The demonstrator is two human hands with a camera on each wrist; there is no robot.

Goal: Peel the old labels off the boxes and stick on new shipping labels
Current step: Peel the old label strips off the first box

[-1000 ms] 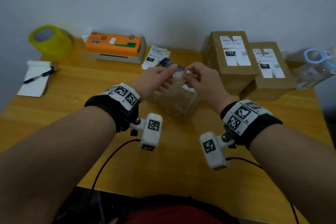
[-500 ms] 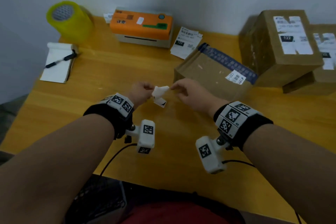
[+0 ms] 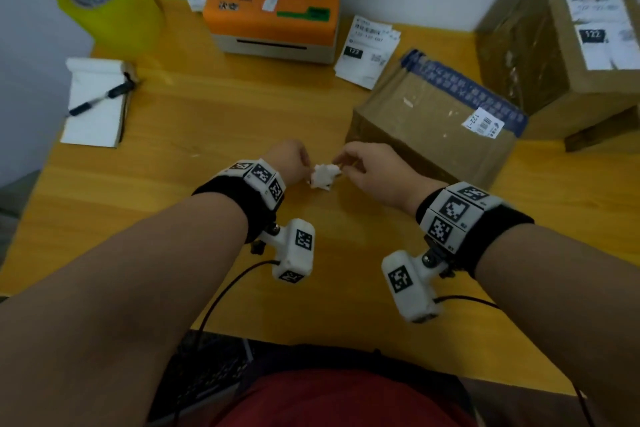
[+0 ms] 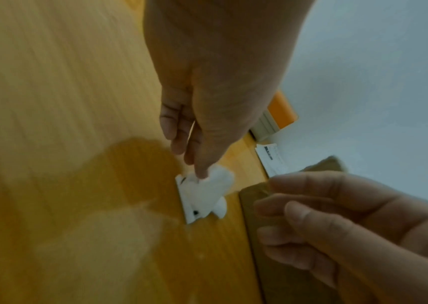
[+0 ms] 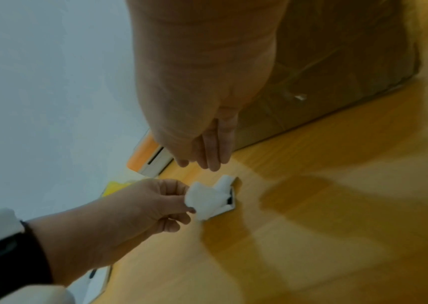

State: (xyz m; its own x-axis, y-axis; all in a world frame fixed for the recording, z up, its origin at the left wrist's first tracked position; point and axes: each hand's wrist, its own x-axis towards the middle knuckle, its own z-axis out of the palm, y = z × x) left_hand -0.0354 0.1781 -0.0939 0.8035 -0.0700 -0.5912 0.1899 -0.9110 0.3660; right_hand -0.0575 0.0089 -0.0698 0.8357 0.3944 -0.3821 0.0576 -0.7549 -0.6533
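Your left hand (image 3: 292, 161) pinches the crumpled old label (image 3: 323, 176) by its left side, thumb and fingertips closed on it, just above the table (image 3: 207, 121) in front of you. It should weigh almost nothing and crush easily, and its glue side will likely cling to skin, so take it by a dry folded edge when you drop it.

Your right hand (image 3: 367, 168) sits just beside the wad with its fingers loosely curled. From the right wrist camera the fingertips (image 5: 208, 162) hang a little clear of the paper, holding nothing, though the head view cannot settle whether they touch it.

To the right lies the open-faced box (image 3: 433, 121), stiff cardboard with a small sticker (image 3: 483, 121) near its far corner; you should hold it by its edges. Behind it the new labels (image 3: 367, 48) lie in a thin, floppy stack.

The print on every label is blurred, and the taller box (image 3: 571, 42) is cut off at the frame edge.
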